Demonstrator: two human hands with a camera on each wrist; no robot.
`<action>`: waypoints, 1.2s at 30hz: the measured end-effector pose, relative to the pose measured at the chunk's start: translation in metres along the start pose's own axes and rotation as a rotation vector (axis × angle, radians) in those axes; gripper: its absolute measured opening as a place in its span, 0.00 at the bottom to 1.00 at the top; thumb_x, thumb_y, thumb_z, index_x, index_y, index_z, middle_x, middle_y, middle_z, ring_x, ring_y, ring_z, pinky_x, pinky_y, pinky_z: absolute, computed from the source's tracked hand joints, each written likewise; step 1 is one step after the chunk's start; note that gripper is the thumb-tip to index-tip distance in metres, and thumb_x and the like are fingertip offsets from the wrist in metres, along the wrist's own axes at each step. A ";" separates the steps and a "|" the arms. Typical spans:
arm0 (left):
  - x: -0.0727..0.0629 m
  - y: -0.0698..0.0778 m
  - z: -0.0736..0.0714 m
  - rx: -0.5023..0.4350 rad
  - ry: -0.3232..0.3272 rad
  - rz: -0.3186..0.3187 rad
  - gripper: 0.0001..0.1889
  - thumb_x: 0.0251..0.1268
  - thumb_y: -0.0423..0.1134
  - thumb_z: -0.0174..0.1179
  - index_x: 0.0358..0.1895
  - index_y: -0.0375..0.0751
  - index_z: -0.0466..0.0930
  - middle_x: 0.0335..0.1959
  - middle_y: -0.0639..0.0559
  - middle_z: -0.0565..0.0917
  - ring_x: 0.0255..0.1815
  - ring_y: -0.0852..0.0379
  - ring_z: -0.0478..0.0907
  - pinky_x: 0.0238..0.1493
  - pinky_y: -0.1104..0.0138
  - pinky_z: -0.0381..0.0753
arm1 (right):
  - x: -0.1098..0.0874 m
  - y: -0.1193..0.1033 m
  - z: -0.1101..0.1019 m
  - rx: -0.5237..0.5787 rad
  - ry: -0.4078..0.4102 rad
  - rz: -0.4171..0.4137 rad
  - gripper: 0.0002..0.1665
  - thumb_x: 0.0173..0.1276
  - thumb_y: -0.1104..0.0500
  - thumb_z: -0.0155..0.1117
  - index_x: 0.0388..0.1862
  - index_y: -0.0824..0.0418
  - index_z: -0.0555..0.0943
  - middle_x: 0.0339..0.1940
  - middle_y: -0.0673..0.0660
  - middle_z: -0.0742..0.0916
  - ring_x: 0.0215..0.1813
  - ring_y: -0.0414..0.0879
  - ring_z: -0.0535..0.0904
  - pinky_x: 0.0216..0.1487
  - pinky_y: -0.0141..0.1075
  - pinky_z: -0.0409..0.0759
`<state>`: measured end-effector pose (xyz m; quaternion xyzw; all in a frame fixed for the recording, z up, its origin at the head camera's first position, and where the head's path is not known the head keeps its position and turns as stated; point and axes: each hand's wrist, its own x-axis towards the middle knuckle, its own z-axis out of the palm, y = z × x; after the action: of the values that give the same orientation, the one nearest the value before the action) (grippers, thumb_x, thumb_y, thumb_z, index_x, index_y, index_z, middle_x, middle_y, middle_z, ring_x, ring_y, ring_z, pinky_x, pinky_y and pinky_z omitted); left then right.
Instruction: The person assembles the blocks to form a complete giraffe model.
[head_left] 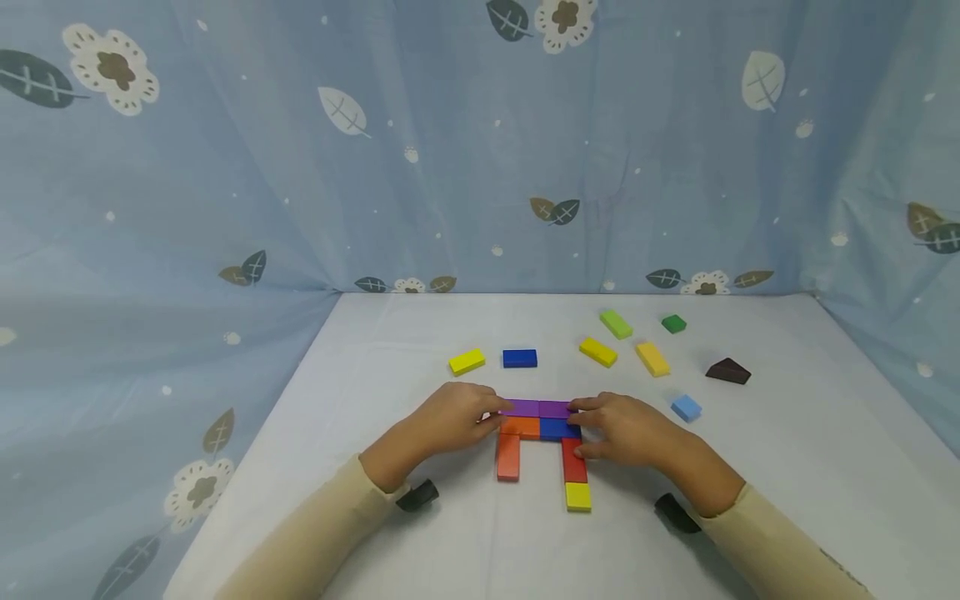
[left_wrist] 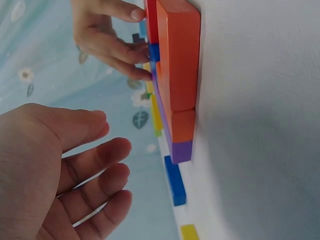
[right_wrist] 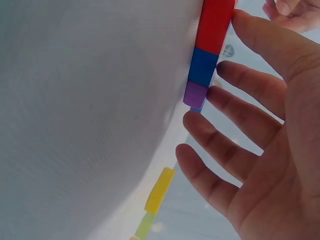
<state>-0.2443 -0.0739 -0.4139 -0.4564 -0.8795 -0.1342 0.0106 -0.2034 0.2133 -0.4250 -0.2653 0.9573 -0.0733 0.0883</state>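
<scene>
Both forearms reach in from the near edge of the surface [head_left: 405,333], angled toward each other. The left hand [head_left: 457,414] lies palm inward, its fingers loosely bent, slightly parted and grasping nothing; whether their tips meet the blocks, I cannot tell. Just beside them sit the left purple block [head_left: 521,407], the orange block [head_left: 522,428] and, on the near side, the coral block [head_left: 508,458].

The right hand [head_left: 626,425] faces it from the other side, wrist angled inward, fingers released and gently bent with the tips against the blocks: the thumb at the red block [head_left: 573,462], the next two fingers at the blue block [head_left: 557,429] and the right purple block [head_left: 552,409]. The other two (plain in the right wrist view) extend free. Nearer than the right thumb, a short yellow block [head_left: 578,497] adjoins the red one.

Beyond the left fingers lie a bright yellow block [head_left: 467,362] and a dark blue block [head_left: 520,358]; beyond the right fingers, a light green block [head_left: 617,324]. A light blue block [head_left: 686,407] rests near the back of the right hand.
</scene>
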 end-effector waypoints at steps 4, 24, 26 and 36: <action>0.000 -0.003 0.001 0.008 -0.007 -0.006 0.12 0.67 0.43 0.62 0.51 0.49 0.86 0.38 0.61 0.86 0.35 0.66 0.80 0.37 0.75 0.76 | 0.001 0.000 0.001 -0.003 -0.005 0.022 0.31 0.57 0.37 0.71 0.59 0.45 0.83 0.63 0.47 0.80 0.65 0.49 0.72 0.59 0.48 0.74; -0.009 -0.021 0.021 -0.123 -0.096 -0.073 0.21 0.66 0.55 0.61 0.61 0.57 0.80 0.66 0.62 0.72 0.67 0.59 0.66 0.63 0.58 0.69 | -0.013 0.016 0.007 0.146 0.126 0.070 0.25 0.64 0.43 0.68 0.58 0.49 0.83 0.60 0.47 0.81 0.63 0.50 0.74 0.57 0.50 0.75; -0.010 -0.022 0.022 -0.141 -0.099 -0.077 0.22 0.66 0.55 0.61 0.62 0.57 0.79 0.66 0.61 0.72 0.67 0.59 0.66 0.64 0.58 0.69 | -0.011 0.014 0.008 0.172 0.093 0.075 0.29 0.65 0.42 0.66 0.63 0.49 0.79 0.62 0.47 0.80 0.64 0.49 0.73 0.58 0.49 0.75; -0.010 -0.024 0.022 -0.202 -0.152 -0.080 0.22 0.68 0.52 0.60 0.63 0.52 0.78 0.60 0.62 0.78 0.63 0.59 0.72 0.62 0.60 0.70 | -0.007 0.010 0.010 0.171 0.024 0.128 0.31 0.66 0.40 0.64 0.67 0.46 0.75 0.58 0.45 0.82 0.60 0.44 0.74 0.58 0.46 0.75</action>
<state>-0.2553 -0.0895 -0.4415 -0.4287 -0.8773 -0.1874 -0.1074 -0.2005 0.2244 -0.4355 -0.1943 0.9635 -0.1522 0.1036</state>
